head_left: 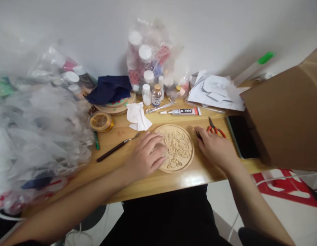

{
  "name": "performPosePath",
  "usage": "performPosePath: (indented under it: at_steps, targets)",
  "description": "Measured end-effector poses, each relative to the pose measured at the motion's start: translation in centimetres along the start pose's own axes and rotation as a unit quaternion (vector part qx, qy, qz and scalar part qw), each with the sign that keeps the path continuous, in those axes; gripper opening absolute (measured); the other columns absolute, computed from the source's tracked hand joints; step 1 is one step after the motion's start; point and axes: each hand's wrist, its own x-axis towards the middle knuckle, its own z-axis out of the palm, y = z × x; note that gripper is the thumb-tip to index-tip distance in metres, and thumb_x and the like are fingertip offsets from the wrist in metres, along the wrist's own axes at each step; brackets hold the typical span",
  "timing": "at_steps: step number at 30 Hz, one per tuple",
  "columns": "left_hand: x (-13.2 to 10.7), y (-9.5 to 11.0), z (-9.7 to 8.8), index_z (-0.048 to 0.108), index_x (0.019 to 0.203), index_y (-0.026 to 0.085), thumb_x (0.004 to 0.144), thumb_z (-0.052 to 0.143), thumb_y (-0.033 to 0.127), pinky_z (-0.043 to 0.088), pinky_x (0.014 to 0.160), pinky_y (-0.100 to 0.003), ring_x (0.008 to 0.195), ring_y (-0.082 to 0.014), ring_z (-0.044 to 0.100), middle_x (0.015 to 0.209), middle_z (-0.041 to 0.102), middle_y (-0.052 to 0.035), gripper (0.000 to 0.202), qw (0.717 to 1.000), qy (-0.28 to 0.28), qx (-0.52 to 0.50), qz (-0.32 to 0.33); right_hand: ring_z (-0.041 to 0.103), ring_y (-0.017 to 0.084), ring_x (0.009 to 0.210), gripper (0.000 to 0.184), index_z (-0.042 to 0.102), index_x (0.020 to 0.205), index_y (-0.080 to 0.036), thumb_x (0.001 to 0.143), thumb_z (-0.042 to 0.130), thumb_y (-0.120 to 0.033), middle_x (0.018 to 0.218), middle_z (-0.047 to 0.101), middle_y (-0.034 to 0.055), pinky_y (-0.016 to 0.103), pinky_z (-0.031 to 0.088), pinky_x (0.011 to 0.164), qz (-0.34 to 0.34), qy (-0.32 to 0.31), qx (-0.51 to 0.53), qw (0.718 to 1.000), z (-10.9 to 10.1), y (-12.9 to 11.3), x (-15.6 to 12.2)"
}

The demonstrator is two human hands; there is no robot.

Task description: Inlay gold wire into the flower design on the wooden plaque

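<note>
A round wooden disc (182, 162) lies on the table, with a flower pattern laid on it in gold wire. My left hand (150, 153) rests over the disc's left part, its fingers stretched out. To the right of the disc, my right hand (216, 147) is low at the table with its fingers curled at a small dark object (198, 135), mostly hidden by the hand. Just behind that hand lie pliers (211, 127) with orange handles. Left of the disc is a dark-handled tool (114, 150) with a slim metal tip.
Along the back are a glue tube (185, 111), a crumpled white tissue (138, 116), small bottles (156, 95) and papers (215, 89). A wire spool (100, 122) and a large plastic bag (40, 133) fill the left. A phone (242, 136) and cardboard box (286, 116) stand right.
</note>
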Motion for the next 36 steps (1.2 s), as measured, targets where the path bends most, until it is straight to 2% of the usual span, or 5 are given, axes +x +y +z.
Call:
performPosePath:
  at_steps: [4,7,10,15,36]
  targets:
    - [-0.1,0.1,-0.1,0.068,0.106,0.017,0.098,0.051,0.026,0.041,0.112,-0.052,0.127,-0.0271,0.052,0.122,0.064,-0.0116,0.021,0.999,0.001,0.046,0.028,0.066,0.022,0.072,0.026,0.068,0.107,-0.022,0.089,0.05,-0.026,0.088,0.072,0.0087,0.033,0.045,0.061,-0.026,0.09,0.19,0.977,-0.8,1.6,-0.6]
    - [0.1,0.2,-0.4,0.069,0.107,0.017,0.098,0.052,0.027,0.043,0.11,-0.052,0.126,-0.0279,0.054,0.121,0.065,-0.012,0.022,0.997,-0.018,0.065,0.042,0.051,0.016,0.047,0.016,0.07,0.096,-0.028,0.09,0.057,-0.036,0.059,0.058,0.0011,0.031,0.04,0.047,-0.111,0.186,0.544,0.811,-1.7,2.1,-1.1]
    - [0.4,0.1,-0.4,0.069,0.108,0.014,0.096,0.056,0.028,0.046,0.108,-0.054,0.125,-0.0303,0.055,0.12,0.065,-0.0145,0.023,0.996,-0.024,0.069,0.053,0.048,0.013,0.042,0.02,0.07,0.102,-0.03,0.086,0.066,-0.04,0.057,0.059,-0.002,0.029,0.04,0.041,-0.179,0.153,0.607,0.759,-1.3,0.7,-1.1]
    - [0.6,-0.1,-0.4,0.068,0.113,0.011,0.095,0.059,0.031,0.047,0.107,-0.057,0.126,-0.0336,0.054,0.125,0.063,-0.0191,0.028,0.994,-0.065,0.064,0.053,0.068,0.009,0.073,0.026,0.068,0.106,-0.026,0.084,0.068,-0.012,0.087,0.072,-0.0012,0.02,0.055,0.065,-0.185,0.135,0.5,0.836,1.6,-2.4,-0.8]
    - [0.4,-0.1,0.2,0.063,0.123,0.013,0.094,0.06,0.032,0.043,0.111,-0.058,0.132,-0.0362,0.05,0.132,0.057,-0.0185,0.035,0.994,-0.105,0.033,0.019,0.068,0.009,0.067,0.023,0.072,0.092,-0.025,0.075,0.079,-0.01,0.077,0.072,-0.0042,0.017,0.058,0.058,-0.135,0.104,0.536,0.827,1.7,-2.3,-0.4]
